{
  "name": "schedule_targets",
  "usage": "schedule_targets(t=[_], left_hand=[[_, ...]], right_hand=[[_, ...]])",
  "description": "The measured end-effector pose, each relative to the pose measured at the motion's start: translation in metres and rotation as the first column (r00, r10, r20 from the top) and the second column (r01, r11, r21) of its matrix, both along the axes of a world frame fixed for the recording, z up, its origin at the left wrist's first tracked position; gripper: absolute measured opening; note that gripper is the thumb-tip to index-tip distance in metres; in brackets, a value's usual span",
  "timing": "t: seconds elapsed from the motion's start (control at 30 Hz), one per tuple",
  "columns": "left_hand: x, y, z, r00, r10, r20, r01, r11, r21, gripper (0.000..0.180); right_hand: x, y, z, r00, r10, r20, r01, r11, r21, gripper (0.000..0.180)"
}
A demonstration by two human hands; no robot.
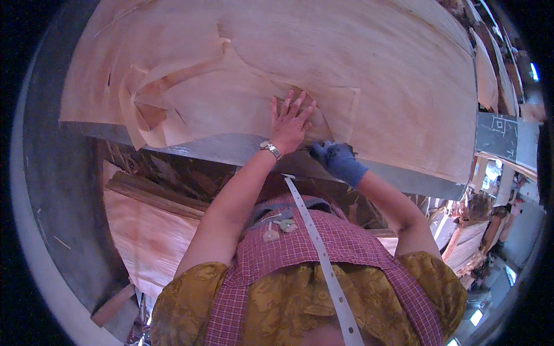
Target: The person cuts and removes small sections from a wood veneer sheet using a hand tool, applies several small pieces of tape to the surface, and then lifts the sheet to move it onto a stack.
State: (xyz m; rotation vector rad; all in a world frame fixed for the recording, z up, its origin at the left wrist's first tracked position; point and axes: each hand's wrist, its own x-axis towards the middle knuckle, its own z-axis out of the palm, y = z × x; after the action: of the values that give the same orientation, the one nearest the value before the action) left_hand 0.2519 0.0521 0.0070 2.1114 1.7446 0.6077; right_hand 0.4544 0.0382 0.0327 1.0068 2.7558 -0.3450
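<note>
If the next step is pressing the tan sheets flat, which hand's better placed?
Left, I'd say: the bare left hand lies palm-down with fingers spread on the tan sheets. The right hand, in a blue glove, looks curled near their front edge, so it covers less.

From my remote seat, I have both arms reaching forward and converging ahead of the chest. I hold the left forearm (pixel 241 190) on a slant up and to the right, running nearly straight through the wrist (pixel 272 149). My bare left hand (pixel 290 126) is palm down and flat, its fingers (pixel 296 105) spread and pointing away from the body. I angle the right forearm (pixel 389 199) inward from a bent elbow (pixel 416 224). My blue-gloved right hand (pixel 337 160) sits near the left one, fingers curled; I cannot tell what they grip, if anything.
</note>
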Motion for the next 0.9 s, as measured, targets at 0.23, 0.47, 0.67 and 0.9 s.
schedule_targets(t=[0.23, 0.47, 0.67, 0.9], left_hand=[[0.004, 0.001, -0.010, 1.000, 0.022, -0.005, -0.022, 0.999, 0.031, 0.057], [0.005, 0.002, -0.007, 0.997, 0.016, -0.076, -0.014, 0.999, 0.033, 0.063], [0.001, 0.000, -0.007, 0.997, 0.021, -0.077, -0.019, 1.000, 0.025, 0.073], [0.001, 0.003, -0.004, 0.998, 0.062, 0.012, -0.062, 0.997, 0.049, 0.076]], right_hand=[[0.123, -0.003, 0.010, 0.985, -0.174, -0.006, 0.173, 0.983, -0.059, 0.018], [0.087, -0.029, 0.031, 0.932, -0.150, -0.330, 0.157, 0.988, -0.003, 0.040], [0.071, -0.024, 0.033, 0.885, -0.225, -0.408, 0.206, 0.974, -0.090, 0.053], [0.050, 0.076, 0.014, 0.793, -0.376, -0.480, 0.480, 0.870, 0.113, 0.031]])
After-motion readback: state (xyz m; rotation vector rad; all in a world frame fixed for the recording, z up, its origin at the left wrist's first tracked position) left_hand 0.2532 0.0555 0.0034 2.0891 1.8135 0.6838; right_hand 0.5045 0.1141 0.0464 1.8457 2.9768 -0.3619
